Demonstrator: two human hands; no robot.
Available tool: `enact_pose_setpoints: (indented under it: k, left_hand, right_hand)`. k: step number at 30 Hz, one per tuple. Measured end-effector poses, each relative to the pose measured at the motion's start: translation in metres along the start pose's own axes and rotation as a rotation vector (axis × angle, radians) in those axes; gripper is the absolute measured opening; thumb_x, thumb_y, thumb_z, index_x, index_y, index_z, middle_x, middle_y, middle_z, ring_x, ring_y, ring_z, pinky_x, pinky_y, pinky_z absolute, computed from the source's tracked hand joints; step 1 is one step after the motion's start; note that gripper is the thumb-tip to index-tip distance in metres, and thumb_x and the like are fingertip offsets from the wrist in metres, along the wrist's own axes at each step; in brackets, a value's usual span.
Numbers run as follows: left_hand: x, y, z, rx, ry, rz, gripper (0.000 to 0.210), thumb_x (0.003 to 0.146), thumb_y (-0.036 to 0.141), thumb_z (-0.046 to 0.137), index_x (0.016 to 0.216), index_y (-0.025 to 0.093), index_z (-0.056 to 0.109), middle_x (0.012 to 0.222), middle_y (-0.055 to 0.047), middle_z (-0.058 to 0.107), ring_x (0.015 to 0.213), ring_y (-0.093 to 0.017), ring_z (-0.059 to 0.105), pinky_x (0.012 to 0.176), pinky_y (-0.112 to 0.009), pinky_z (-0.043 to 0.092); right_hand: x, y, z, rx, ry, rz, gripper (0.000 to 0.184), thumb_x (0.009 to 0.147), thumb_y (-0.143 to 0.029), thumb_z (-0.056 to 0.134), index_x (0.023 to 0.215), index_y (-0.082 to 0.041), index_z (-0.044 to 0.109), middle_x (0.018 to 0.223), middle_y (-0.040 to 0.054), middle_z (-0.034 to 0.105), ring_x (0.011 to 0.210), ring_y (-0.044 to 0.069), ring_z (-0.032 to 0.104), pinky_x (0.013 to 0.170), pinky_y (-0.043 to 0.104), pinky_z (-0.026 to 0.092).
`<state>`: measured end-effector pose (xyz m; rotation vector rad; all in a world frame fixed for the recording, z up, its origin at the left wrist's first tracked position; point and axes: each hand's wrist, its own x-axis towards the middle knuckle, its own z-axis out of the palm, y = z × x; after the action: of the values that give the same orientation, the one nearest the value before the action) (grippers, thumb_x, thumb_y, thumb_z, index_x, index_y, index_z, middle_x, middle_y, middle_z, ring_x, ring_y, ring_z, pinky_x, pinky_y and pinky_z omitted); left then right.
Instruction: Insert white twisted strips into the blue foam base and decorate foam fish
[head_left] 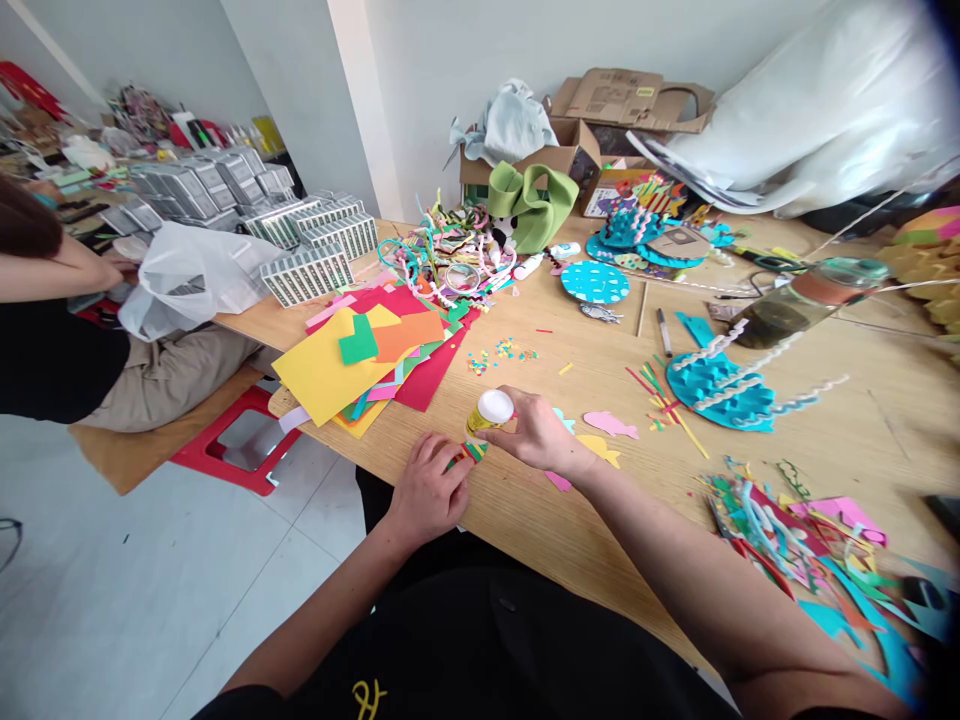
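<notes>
My right hand (538, 432) is closed around a yellow glue stick (493, 408), its white end facing up, above the table's near edge. Just below it, my left hand (429, 488) holds a small paper cutout (472, 451) striped in green, yellow and red, partly hidden under my fingers. Right of my right hand lie a pink paper fish (611, 424) and a yellow paper fish (600, 449). Tiny coloured paper bits (504, 350) are scattered beyond my hands. A stack of coloured paper (319, 370) lies to the left.
Blue paper decorations (720, 392) with twisted strands, a marker (664, 332) and a bottle of dark liquid (806, 300) stand or lie to the right. Paper scraps and red-handled scissors (761, 565) are at lower right. A person (67, 350) sits at left near a red stool (229, 440).
</notes>
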<state>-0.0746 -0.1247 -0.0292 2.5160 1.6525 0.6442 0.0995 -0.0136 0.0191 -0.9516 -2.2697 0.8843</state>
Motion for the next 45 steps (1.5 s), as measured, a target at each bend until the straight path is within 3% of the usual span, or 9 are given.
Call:
enact_pose_setpoints:
  k: [17,27,40,45]
  left_hand:
    - [-0.001,-0.001,0.001,0.005,0.000,0.004,0.033,0.079,0.016,0.049,0.110,0.019,0.061,0.107,-0.009,0.060,0.111,-0.027,0.045,0.105,-0.052,0.033]
    - [-0.001,-0.001,0.001,0.004,-0.010,0.006,0.033,0.080,0.016,0.049,0.111,0.019,0.061,0.108,-0.009,0.060,0.112,-0.027,0.045,0.107,-0.051,0.031]
    - [-0.001,-0.002,0.003,-0.002,0.018,0.010,0.033,0.080,0.016,0.049,0.110,0.020,0.061,0.105,-0.009,0.060,0.110,-0.026,0.046,0.104,-0.052,0.033]
    - [-0.001,-0.001,0.002,0.003,0.011,0.003,0.032,0.080,0.016,0.049,0.109,0.020,0.061,0.106,-0.008,0.060,0.110,-0.026,0.046,0.105,-0.051,0.032]
  right_hand:
    - [-0.019,-0.005,-0.010,0.036,-0.055,-0.002,0.031,0.075,-0.037,0.066,0.097,-0.016,0.058,0.084,0.0047,0.063,0.073,0.017,0.057,0.065,0.027,0.042]
    - [-0.001,-0.002,0.002,0.027,0.000,-0.005,0.027,0.074,-0.041,0.066,0.081,-0.017,0.053,0.075,0.0023,0.059,0.067,0.015,0.054,0.060,0.025,0.038]
    - [-0.004,-0.004,-0.003,0.010,-0.001,0.013,0.026,0.074,-0.039,0.066,0.083,-0.017,0.054,0.076,0.0026,0.060,0.068,0.016,0.055,0.061,0.026,0.040]
    - [-0.011,-0.005,-0.007,0.007,-0.039,0.027,0.030,0.075,-0.038,0.065,0.095,-0.016,0.059,0.084,0.0051,0.063,0.072,0.018,0.058,0.064,0.028,0.042]
